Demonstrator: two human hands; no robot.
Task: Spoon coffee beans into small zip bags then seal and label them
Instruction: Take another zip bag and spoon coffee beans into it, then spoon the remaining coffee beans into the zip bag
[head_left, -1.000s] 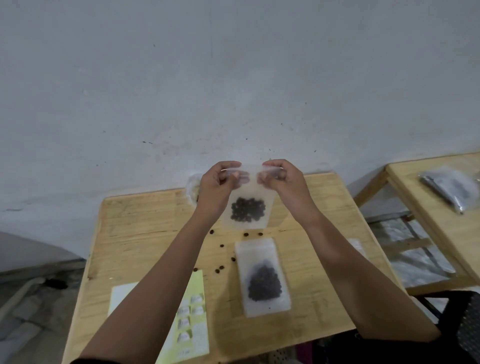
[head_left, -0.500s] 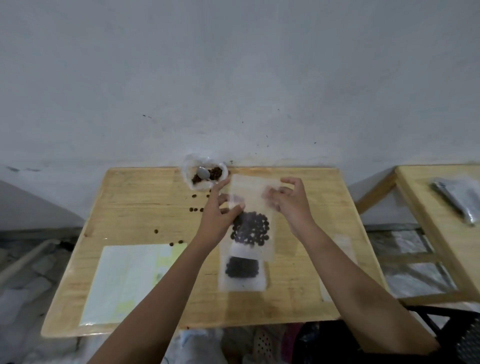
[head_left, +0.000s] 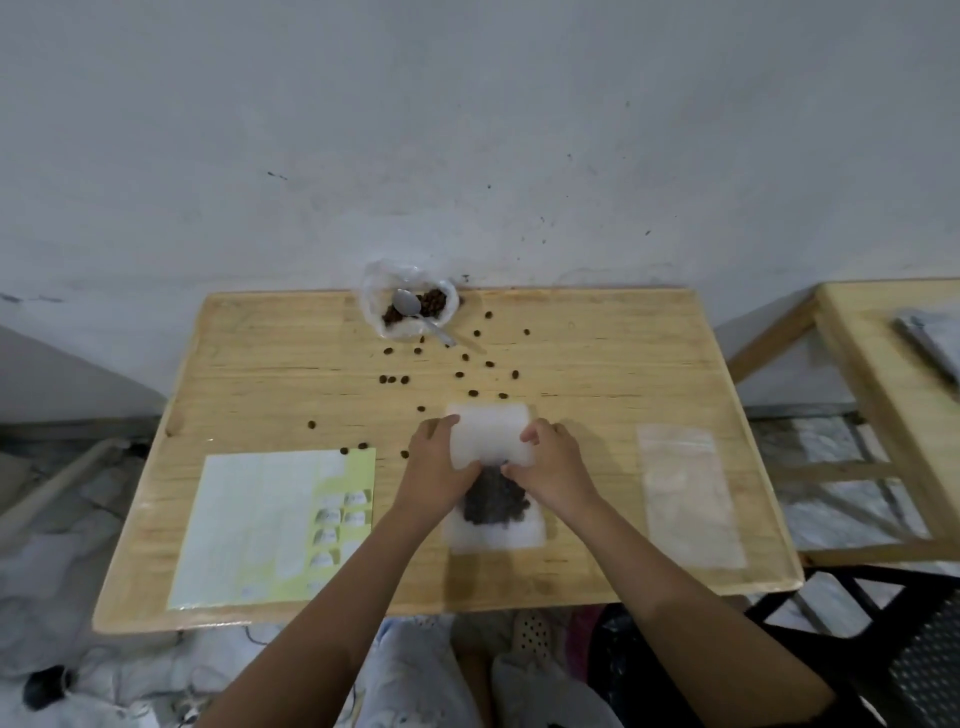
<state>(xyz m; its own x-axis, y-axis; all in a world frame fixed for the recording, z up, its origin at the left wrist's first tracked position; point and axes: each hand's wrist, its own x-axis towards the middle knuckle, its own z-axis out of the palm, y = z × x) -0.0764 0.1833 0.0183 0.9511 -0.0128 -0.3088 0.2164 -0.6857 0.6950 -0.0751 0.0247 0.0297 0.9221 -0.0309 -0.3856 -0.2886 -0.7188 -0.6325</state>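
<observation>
Pale wood table (head_left: 597, 364); dark brown beans (head_left: 493, 501); frosted white zip bag (head_left: 491, 436); yellow-white label sheet (head_left: 260, 519); grey wall (head_left: 467, 130).

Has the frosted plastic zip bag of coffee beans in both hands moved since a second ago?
Yes. The frosted zip bag came down from mid-air in front of the wall onto the wooden table.

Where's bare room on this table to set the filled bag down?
Bare wood: back left corner, behind the label sheet, left of the open bean bag; back right corner, behind the empty zip bags. Crowded: the middle, loose beans strewn beyond the filled bag that the left hand and right hand grip.
</observation>
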